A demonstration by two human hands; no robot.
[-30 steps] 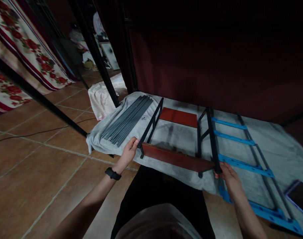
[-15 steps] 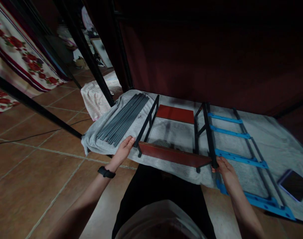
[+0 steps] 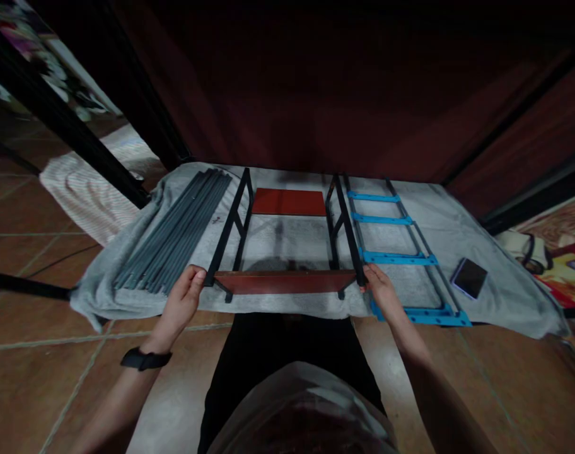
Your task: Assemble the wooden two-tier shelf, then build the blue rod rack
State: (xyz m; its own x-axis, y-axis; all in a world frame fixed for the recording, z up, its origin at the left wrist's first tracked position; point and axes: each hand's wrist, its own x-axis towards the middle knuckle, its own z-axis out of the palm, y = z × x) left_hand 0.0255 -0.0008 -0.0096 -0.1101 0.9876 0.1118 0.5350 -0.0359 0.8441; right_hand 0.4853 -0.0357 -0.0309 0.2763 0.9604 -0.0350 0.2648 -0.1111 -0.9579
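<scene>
A small shelf rack [image 3: 228,230] with black metal sides and two red-brown boards rests on the grey cloth. My left hand [image 3: 184,297] is closed around the near end of its left black bar. On the opposite side, my right hand [image 3: 382,290] grips the near end of the right bar. The near board [image 3: 285,282] spans between the sides close to me, and the far board [image 3: 287,202] lies toward the wall. Left of the rack is a bundle of grey rods [image 3: 174,230]. To its right lies a blue-and-grey frame [image 3: 398,258] with several crosspieces.
The grey cloth [image 3: 509,284] covers a low surface against a dark red panel [image 3: 287,94]. A phone [image 3: 469,278] lies on the right. Dark posts [image 3: 79,139] stand at the left, beside a striped cloth [image 3: 96,183]. Colourful fabric [image 3: 569,265] is at the far right.
My view has swung to the right, so the layout sits further left and straighter. Both hands keep their hold on the rack's near ends.
</scene>
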